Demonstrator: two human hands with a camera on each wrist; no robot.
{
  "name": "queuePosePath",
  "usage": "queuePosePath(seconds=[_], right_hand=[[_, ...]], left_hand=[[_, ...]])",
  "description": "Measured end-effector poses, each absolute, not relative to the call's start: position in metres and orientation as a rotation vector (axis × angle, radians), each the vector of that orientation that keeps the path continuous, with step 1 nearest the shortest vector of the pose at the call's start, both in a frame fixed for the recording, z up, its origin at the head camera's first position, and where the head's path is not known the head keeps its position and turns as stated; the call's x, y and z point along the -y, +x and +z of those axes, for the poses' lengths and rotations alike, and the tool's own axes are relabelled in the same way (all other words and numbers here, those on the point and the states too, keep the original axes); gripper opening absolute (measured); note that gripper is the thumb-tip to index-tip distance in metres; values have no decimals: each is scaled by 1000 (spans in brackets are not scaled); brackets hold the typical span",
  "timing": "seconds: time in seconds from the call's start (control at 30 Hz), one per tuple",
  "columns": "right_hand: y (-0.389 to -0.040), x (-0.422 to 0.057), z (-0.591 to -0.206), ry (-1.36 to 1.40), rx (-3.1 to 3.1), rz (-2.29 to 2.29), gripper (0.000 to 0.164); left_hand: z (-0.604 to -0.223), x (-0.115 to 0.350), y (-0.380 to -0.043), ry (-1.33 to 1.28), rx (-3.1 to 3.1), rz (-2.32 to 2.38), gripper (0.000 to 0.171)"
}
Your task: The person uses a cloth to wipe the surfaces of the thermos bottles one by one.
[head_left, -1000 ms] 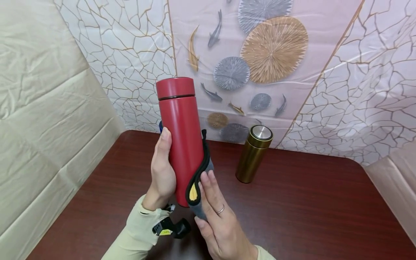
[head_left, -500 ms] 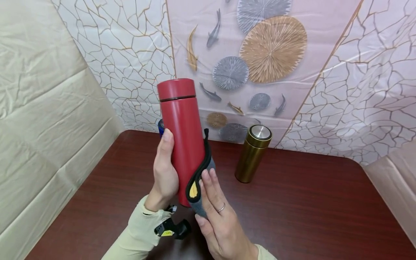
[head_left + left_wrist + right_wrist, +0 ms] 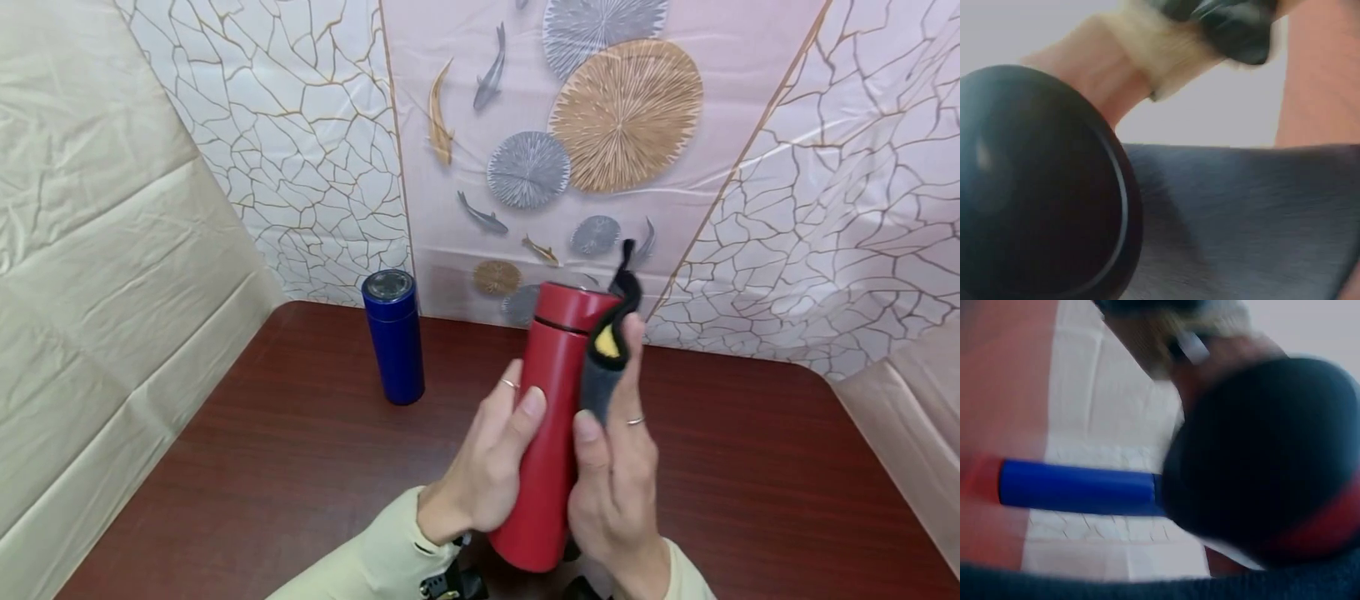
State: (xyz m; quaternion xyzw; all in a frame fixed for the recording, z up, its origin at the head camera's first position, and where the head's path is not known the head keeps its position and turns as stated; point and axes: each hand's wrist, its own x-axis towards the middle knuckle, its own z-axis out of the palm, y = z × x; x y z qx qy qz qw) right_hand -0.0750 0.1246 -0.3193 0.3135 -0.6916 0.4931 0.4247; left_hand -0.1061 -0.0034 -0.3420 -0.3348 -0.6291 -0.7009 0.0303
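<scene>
The left grip (image 3: pixel 486 467) clasps the red flask (image 3: pixel 552 433), tilted over the counter (image 3: pixel 765 467); the right grip (image 3: pixel 618 479), fingers extended, presses the grey cloth (image 3: pixel 600 387) to its side. Wiping seems in hand; continuing would call for steady support and even pressure.

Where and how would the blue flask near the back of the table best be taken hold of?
Probably around the middle of the blue flask, below its lid, with a level wrap grip from the near left. It stands upright with a straight, bare, round body; the patterned backdrop rises behind it, and the red flask is being held to its right.
</scene>
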Motion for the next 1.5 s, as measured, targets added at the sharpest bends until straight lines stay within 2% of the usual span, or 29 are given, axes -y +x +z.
queuePosePath(seconds=[0.17, 0.3, 0.73, 1.0, 1.5], right_hand=[[-75, -133, -312, 726, 1730, 1299, 64], [-74, -131, -314, 730, 1729, 1292, 63], [-73, -93, -350, 1051, 1742, 1043, 52], [-72, -81, -369, 1207, 1791, 894, 51], [-69, -81, -372, 1214, 1853, 910, 54]], left_hand=[[-347, -2, -102, -1104, 1989, -2192, 31], [-345, 0, -103, -1086, 1984, -2175, 31], [-312, 41, -118, -794, 1770, -2192, 45], [-302, 74, -129, -553, 1692, -2156, 45], [-302, 77, -131, -501, 1629, -2217, 50]])
